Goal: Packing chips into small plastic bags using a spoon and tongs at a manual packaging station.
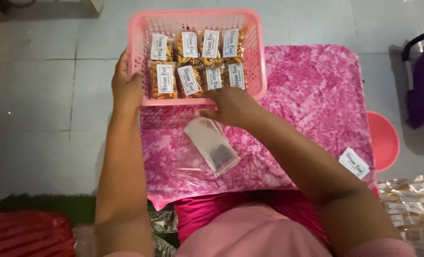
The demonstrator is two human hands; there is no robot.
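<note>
While my left hand grips the near left corner of the pink basket, its fingers curled over the rim, my right hand lies loosely spread against the basket's front edge, holding nothing. Eight labelled snack packets fill the basket. An empty clear bag lies just below on the pink-clothed worktop.

L hand curled grip, R hand flat

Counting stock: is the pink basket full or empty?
Nearly full: the pink basket holds eight labelled snack packets in two rows.
</note>
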